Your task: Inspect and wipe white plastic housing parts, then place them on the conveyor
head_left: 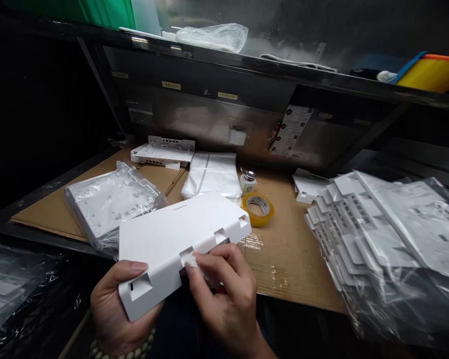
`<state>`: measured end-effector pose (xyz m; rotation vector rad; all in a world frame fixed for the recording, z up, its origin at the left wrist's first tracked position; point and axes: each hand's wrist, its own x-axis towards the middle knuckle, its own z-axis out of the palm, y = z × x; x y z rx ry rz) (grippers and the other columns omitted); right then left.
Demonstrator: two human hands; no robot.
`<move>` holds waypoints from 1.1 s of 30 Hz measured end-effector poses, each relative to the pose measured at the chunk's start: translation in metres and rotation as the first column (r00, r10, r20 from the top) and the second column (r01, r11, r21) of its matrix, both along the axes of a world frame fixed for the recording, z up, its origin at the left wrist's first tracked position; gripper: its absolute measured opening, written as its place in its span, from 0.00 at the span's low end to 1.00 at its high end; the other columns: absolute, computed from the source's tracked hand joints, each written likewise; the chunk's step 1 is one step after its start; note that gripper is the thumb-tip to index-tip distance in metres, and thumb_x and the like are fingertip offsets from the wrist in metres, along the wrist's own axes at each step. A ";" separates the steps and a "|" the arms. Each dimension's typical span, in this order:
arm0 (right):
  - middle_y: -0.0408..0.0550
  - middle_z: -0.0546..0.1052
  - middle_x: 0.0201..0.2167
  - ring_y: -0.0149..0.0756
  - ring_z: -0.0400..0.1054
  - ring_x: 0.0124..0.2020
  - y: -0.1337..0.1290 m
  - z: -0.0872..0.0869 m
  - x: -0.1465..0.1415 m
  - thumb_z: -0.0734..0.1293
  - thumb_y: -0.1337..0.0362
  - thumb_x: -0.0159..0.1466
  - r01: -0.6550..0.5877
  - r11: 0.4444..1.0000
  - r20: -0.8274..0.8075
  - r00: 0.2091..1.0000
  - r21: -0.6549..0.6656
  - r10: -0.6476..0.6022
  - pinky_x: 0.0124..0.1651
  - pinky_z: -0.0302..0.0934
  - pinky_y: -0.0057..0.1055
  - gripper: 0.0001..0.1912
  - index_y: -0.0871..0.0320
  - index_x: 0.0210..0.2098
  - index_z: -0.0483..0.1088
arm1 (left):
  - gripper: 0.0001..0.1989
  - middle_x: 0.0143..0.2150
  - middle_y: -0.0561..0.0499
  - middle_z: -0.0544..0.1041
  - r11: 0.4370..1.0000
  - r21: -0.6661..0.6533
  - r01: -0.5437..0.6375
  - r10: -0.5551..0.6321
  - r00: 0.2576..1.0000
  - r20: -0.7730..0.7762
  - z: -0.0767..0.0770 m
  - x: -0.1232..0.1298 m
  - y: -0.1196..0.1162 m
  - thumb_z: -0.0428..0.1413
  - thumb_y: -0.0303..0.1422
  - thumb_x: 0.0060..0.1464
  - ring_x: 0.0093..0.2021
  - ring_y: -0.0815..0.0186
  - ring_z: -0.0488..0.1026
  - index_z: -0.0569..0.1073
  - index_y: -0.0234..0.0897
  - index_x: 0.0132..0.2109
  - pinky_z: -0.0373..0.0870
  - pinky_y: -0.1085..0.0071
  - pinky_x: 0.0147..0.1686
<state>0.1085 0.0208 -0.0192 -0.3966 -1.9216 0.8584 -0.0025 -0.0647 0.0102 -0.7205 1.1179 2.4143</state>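
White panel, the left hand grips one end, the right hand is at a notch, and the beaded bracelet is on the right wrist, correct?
Not quite: the beaded bracelet is on the left wrist, as the head view shows. The left hand grips the white panel by one end; the right hand is at a notch.

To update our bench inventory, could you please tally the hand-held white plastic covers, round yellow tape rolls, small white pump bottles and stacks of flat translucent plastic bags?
Held white rectangular plastic cover: 1
Round yellow tape roll: 1
Small white bottle with metal pump top: 1
Stack of flat translucent plastic bags: 1
Total: 4
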 end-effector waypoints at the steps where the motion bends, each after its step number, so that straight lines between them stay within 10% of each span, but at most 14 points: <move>1: 0.45 0.73 0.32 0.33 0.71 0.32 -0.002 0.001 0.000 0.72 0.70 0.63 -0.049 0.998 -0.011 0.999 -0.050 0.048 0.34 0.69 0.32 0.07 0.54 0.40 0.78 | 0.12 0.19 0.57 0.77 0.999 0.045 0.021 -0.021 1.000 0.009 0.002 0.001 0.001 0.56 0.19 0.33 0.20 0.63 0.75 0.74 0.41 0.26 0.84 0.57 0.44; 6: 0.46 0.72 0.33 0.33 0.70 0.32 -0.009 0.000 0.001 0.72 0.72 0.63 -0.022 0.999 -0.052 0.998 -0.032 0.021 0.35 0.68 0.31 0.09 0.56 0.42 0.77 | 0.31 0.29 0.53 0.83 0.980 0.179 0.092 -0.095 0.995 0.009 0.003 0.008 0.005 0.54 0.18 0.37 0.35 0.53 0.84 0.79 0.40 0.51 0.81 0.53 0.51; 12: 0.47 0.73 0.31 0.34 0.69 0.31 -0.023 -0.005 -0.008 0.71 0.73 0.62 0.029 0.995 -0.053 0.998 0.098 -0.024 0.33 0.65 0.33 0.09 0.58 0.41 0.76 | 0.37 0.35 0.48 0.85 0.963 0.214 0.163 -0.168 0.986 0.005 -0.003 0.012 0.008 0.55 0.20 0.35 0.41 0.47 0.84 0.76 0.36 0.58 0.81 0.51 0.51; 19: 0.41 0.71 0.31 0.31 0.69 0.30 -0.031 0.000 0.005 0.74 0.64 0.61 -0.284 0.904 -0.167 0.956 -0.319 0.241 0.30 0.62 0.27 0.05 0.50 0.39 0.79 | 0.28 0.39 0.43 0.85 0.904 0.293 0.311 -0.351 0.932 0.093 -0.004 0.005 0.008 0.53 0.23 0.45 0.43 0.46 0.83 0.75 0.32 0.57 0.82 0.50 0.47; 26: 0.46 0.77 0.36 0.39 0.74 0.38 0.025 -0.003 0.039 0.69 0.63 0.68 0.016 0.931 -0.325 0.935 -0.365 -0.143 0.41 0.68 0.36 0.05 0.52 0.42 0.78 | 0.18 0.35 0.40 0.85 0.955 0.213 0.208 -0.245 0.955 0.167 -0.001 -0.013 0.010 0.52 0.25 0.59 0.37 0.49 0.84 0.75 0.27 0.55 0.82 0.48 0.44; 29: 0.48 0.76 0.41 0.38 0.73 0.44 0.016 -0.003 0.031 0.72 0.66 0.65 0.096 0.976 -0.119 0.985 -0.197 -0.121 0.43 0.68 0.33 0.06 0.52 0.41 0.79 | 0.19 0.34 0.42 0.85 0.947 0.246 0.207 -0.238 0.966 0.100 -0.002 -0.007 0.014 0.53 0.23 0.59 0.37 0.50 0.84 0.76 0.28 0.56 0.82 0.50 0.45; 33: 0.49 0.75 0.41 0.35 0.73 0.40 -0.013 0.003 0.005 0.70 0.72 0.65 -0.092 0.994 -0.022 0.995 0.052 0.093 0.40 0.71 0.31 0.12 0.55 0.47 0.78 | 0.22 0.38 0.39 0.85 0.892 0.331 0.310 -0.341 0.939 0.040 -0.002 0.005 0.016 0.52 0.24 0.56 0.40 0.48 0.84 0.75 0.28 0.57 0.82 0.51 0.47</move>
